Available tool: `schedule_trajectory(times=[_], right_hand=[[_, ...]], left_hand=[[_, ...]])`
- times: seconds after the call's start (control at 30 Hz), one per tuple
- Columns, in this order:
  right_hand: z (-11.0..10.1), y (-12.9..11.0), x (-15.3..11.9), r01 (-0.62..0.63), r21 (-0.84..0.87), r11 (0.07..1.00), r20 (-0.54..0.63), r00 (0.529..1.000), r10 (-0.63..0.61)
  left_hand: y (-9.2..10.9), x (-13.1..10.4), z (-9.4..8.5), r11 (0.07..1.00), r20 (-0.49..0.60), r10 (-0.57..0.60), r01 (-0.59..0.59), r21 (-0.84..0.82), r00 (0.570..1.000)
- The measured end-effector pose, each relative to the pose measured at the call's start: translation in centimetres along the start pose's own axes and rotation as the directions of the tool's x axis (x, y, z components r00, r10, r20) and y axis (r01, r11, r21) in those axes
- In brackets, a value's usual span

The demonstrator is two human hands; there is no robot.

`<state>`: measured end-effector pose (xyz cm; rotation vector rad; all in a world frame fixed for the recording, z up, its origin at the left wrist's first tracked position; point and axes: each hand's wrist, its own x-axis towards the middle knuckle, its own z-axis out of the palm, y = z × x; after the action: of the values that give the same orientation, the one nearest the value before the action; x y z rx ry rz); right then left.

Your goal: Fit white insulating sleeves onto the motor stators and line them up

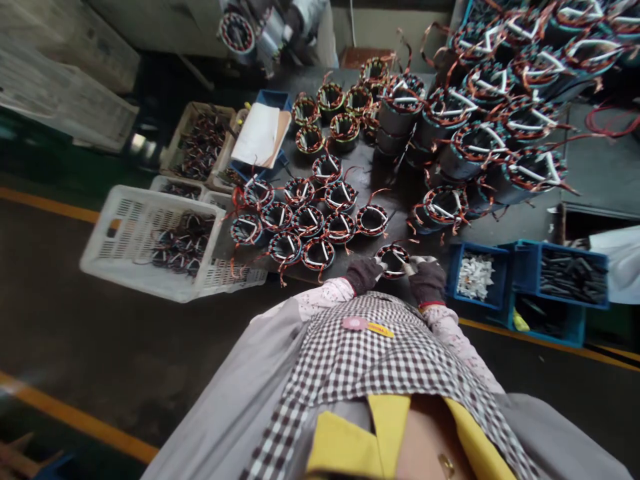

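Note:
Both hands wear dark gloves with bare fingertips. A wire-wound motor stator (393,274) sits at the near edge of the table, with copper windings and a white strip inside its ring. My left hand (364,275) has its fingers closed on the left side of this stator. On the opposite side my right hand (428,279) grips the rim with its fingertips. Just to the left stand several similar stators (319,253) in rows, their orange wire ends sticking out. A separate stator (373,220) is a little beyond my hands.
Taller stacked stators (500,175) crowd the right of the table (373,179). Yellow-edged ones (330,98) stand at the back, near papers (256,137). Blue bins (453,273) hold white and black pieces at right. A white crate (130,243) of wired parts is at left.

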<state>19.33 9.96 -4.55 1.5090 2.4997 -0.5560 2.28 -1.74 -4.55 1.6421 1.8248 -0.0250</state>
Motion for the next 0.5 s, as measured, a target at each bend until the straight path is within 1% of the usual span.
schedule_trajectory(times=[0.03, 0.07, 0.17, 0.23, 0.37, 0.43, 0.5], right_hand=[[-0.1, -0.7, 0.3, 0.034, -0.020, 0.999, 0.059, 0.998, -0.033], [-0.2, -1.5, 0.7, 0.072, -0.033, 0.997, 0.092, 0.993, -0.068], [0.0, -3.9, 1.9, 0.134, -0.021, 0.991, 0.130, 0.983, -0.131], [0.4, -4.9, 2.4, 0.135, 0.060, 0.989, 0.141, 0.980, -0.142], [1.2, -4.9, 2.9, 0.102, 0.240, 0.965, 0.152, 0.978, -0.141], [1.0, -4.5, 3.5, 0.078, 0.303, 0.950, 0.165, 0.977, -0.132], [0.4, -4.0, 4.3, 0.034, 0.374, 0.927, 0.189, 0.975, -0.112]], left_hand=[[0.0, -0.1, -0.1, 1.000, -0.005, 0.008, -0.008, 0.016, 1.000], [0.0, -0.1, -0.2, 0.999, -0.011, 0.013, -0.013, 0.034, 1.000], [-0.1, 0.2, 0.2, 0.997, -0.007, 0.016, -0.016, 0.082, 1.000], [-0.2, 0.7, 0.8, 0.995, 0.003, 0.015, -0.015, 0.101, 1.000], [-0.8, 1.3, 2.1, 0.994, -0.006, 0.019, -0.018, 0.110, 1.000], [-1.0, 1.3, 2.3, 0.993, -0.017, 0.016, -0.014, 0.118, 1.000], [-1.0, 1.2, 2.2, 0.991, -0.011, 0.016, -0.015, 0.130, 1.000]])
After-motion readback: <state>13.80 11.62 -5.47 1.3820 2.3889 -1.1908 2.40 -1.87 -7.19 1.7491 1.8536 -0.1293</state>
